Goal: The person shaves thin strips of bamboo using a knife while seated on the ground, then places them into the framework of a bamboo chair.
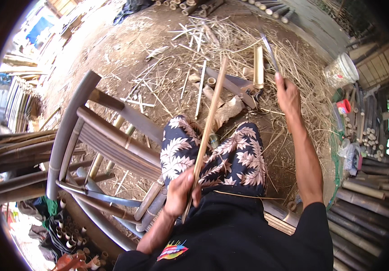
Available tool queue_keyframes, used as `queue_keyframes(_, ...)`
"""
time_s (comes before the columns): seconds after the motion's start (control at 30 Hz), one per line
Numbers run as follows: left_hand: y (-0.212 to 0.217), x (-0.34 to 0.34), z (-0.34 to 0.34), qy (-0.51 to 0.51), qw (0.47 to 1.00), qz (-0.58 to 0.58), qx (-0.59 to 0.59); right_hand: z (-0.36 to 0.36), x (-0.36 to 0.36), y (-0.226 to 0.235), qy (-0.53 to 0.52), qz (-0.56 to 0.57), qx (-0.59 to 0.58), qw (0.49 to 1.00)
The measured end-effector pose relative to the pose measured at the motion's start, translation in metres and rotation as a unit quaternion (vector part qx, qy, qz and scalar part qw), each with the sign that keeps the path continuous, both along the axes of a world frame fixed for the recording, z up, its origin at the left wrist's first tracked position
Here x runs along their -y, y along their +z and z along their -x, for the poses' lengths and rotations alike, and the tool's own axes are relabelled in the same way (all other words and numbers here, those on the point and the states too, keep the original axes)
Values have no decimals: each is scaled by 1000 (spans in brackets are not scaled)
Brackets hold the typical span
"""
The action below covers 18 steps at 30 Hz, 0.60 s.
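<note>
My left grip (182, 192) is wrapped around the near end of a long bamboo strip (212, 117), which slants away from my waist, between my knees, its far end above the floor litter. My right grip (287, 94) is closed around the handle of a knife (270, 53), held out to the right, well apart from the strip, its narrow blade pointing far and slightly left.

My black shirt (248, 226) carries a bright print (173, 251) of rainbow-coloured lips, a picture rather than words. A white bucket (342, 71) at the far right has small markings with a red spot, too small for me to read.

The floor (126, 40) is bare brown earth, thick with pale shavings (289, 56) in front of me and to the right. A split bamboo piece (258, 67) and a rough wood block (230, 110) sit beyond my knees. On my left stands a bamboo chair (117, 144), tilted in my view. Poles (361, 198) are stacked along the right side, near a red cup (344, 106), and strong daylight comes in at the far left.
</note>
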State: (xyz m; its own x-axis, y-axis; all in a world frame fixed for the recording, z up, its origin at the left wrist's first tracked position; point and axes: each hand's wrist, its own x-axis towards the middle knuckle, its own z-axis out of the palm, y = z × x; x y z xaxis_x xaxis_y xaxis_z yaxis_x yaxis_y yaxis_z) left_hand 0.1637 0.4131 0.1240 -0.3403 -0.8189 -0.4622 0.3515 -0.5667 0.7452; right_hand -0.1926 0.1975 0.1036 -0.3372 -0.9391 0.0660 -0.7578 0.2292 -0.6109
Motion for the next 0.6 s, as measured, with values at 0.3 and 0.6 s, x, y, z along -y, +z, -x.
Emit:
queue_keyframes(0.3, -7, 75, 33, 78, 964, -82, -240, -139, -115, -5, 341, 146, -25, 928)
queue_keyframes(0.6, 11, -1, 9, -10, 978, -123, -171, -51, -33, -13, 187, 57, -92, 976)
